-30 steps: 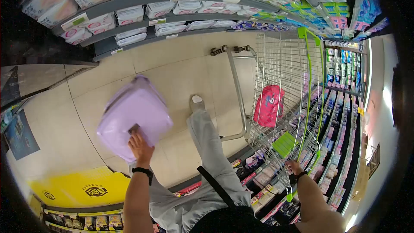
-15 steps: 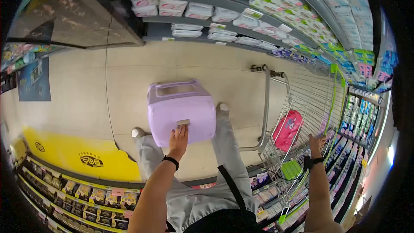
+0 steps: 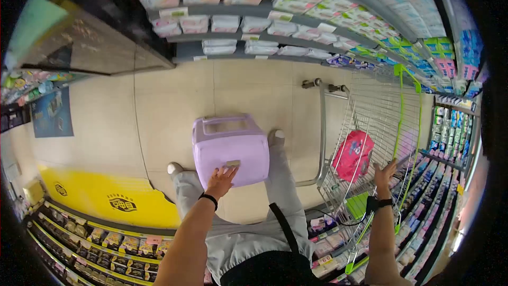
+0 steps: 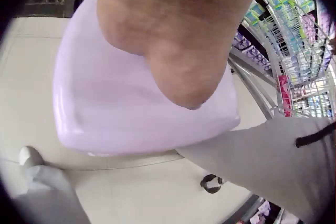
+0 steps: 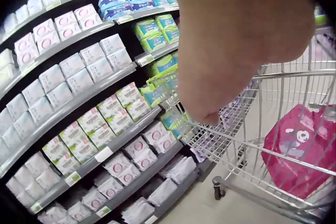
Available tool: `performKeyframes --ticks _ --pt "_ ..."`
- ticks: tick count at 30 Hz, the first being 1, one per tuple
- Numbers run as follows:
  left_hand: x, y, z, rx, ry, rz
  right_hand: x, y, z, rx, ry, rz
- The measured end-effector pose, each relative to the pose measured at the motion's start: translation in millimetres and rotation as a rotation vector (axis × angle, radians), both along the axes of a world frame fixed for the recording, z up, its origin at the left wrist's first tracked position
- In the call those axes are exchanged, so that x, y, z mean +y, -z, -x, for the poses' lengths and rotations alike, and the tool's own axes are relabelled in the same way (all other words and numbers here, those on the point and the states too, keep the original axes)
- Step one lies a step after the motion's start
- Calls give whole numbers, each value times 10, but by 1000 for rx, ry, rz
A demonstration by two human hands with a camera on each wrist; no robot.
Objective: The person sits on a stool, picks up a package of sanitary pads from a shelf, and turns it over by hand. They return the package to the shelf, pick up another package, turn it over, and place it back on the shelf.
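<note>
A lilac plastic stool point(image 3: 233, 151) with a smooth, rounded top and a cut-out side stands on the floor between the person's feet. My left hand point(image 3: 221, 181) rests on its top, fingers fairly straight and spread beside the small slot. In the left wrist view, the heel of the hand covers part of the stool top point(image 4: 105, 103). To the right is a wire shopping cart point(image 3: 324, 122) with green trim. Over its near part, my right hand point(image 3: 385, 173) has its fingers extended. A pink bag point(image 3: 353, 156) with a printed picture lies in the cart.
Shelves of white and green packs point(image 5: 89, 134) line the far side. Near the person's legs, low shelves point(image 3: 106, 241) hold small packets. A yellow floor sticker point(image 3: 111, 196) lies to the left, and a dark cabinet point(image 3: 106, 47) stands at the far left.
The stool was tilted in my left hand farther left; it now stands level between the feet. My right hand has left the cart's near end, moved forward over the cart and spread its fingers.
</note>
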State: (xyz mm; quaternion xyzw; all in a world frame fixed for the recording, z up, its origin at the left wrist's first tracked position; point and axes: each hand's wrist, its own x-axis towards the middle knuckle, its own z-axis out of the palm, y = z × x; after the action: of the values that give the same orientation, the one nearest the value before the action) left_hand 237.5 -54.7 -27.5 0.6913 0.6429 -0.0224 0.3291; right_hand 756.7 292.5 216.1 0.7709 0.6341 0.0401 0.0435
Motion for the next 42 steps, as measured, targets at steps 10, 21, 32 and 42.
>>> performKeyframes --ticks 10,21,32,42 --pt "107 -1484 732 96 -135 373 -497 -370 1126 -73 -107 14" --pt "-923 -2427 108 47 -726 157 -1082 709 1448 680 -868 1228" --pt "-985 -2611 1455 -151 -528 248 -1389 386 3127 255 -976 767" --pt "-55 -3014 1885 -628 -144 533 -528 -102 2644 515 -955 1496"
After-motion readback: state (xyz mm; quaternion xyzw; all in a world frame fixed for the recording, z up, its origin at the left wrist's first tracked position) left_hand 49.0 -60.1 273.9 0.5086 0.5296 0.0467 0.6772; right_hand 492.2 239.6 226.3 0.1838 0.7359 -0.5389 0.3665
